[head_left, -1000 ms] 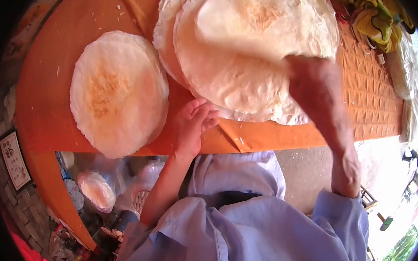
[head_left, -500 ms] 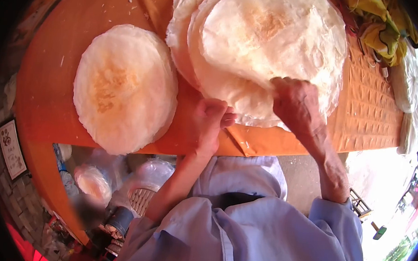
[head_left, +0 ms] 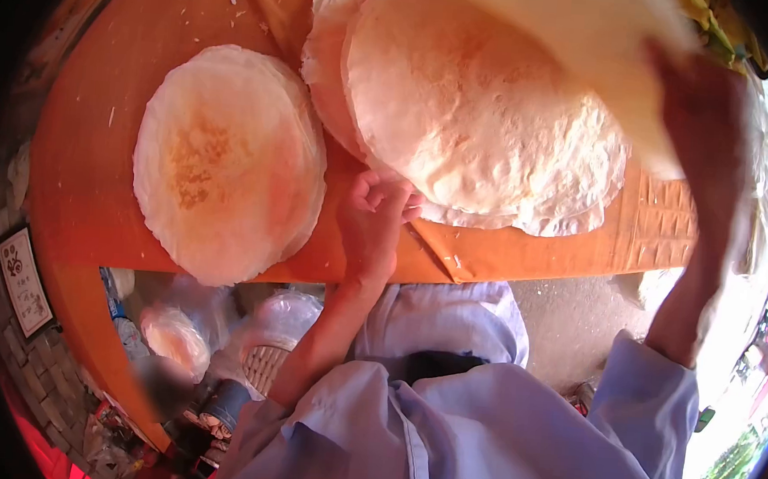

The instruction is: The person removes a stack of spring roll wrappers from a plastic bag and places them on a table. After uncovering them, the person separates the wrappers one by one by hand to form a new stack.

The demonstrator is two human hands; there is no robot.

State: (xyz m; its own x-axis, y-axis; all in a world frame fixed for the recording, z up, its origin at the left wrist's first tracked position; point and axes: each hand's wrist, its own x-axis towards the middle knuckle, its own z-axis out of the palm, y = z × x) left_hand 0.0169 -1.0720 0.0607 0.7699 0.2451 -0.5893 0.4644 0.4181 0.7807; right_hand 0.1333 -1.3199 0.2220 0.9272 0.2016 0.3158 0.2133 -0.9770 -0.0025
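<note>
The right hand (head_left: 701,101), blurred, is closed on the edge of one thin flatbread (head_left: 594,32), which is held over the upper right part of the large pile (head_left: 491,113) and covers some of it from view. The left hand (head_left: 379,208) is half open, with its fingers bent and nothing visible inside; it is at the near edge of this pile, but I cannot tell if it touches. To its left, a smaller pile (head_left: 229,166) of flatbreads lies on the orange worktop (head_left: 86,165)
</note>
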